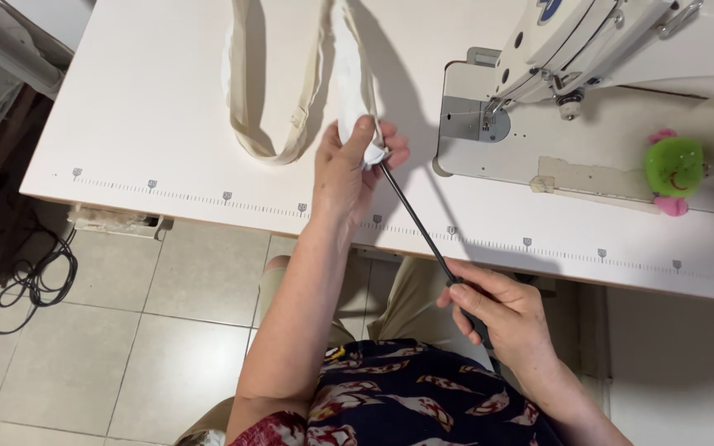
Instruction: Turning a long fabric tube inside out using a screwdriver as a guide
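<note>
The thin black rod (423,227) runs diagonally from the end of a white fabric tube (355,91), just above the near tabletop (142,99) edge, down to the lap. The left hand (349,169) is closed around the tube's end where the rod enters; the right hand (506,318) is closed on the rod's lower end, off the tabletop. A cream strap loop (274,124) lies left of the tube, with a sewing machine (588,49) and green pincushion (673,168) to the right.

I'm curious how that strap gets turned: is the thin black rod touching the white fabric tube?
Touching. The head view shows the black rod running from the right hand into the white fabric tube end, which the left hand pinches.
</note>
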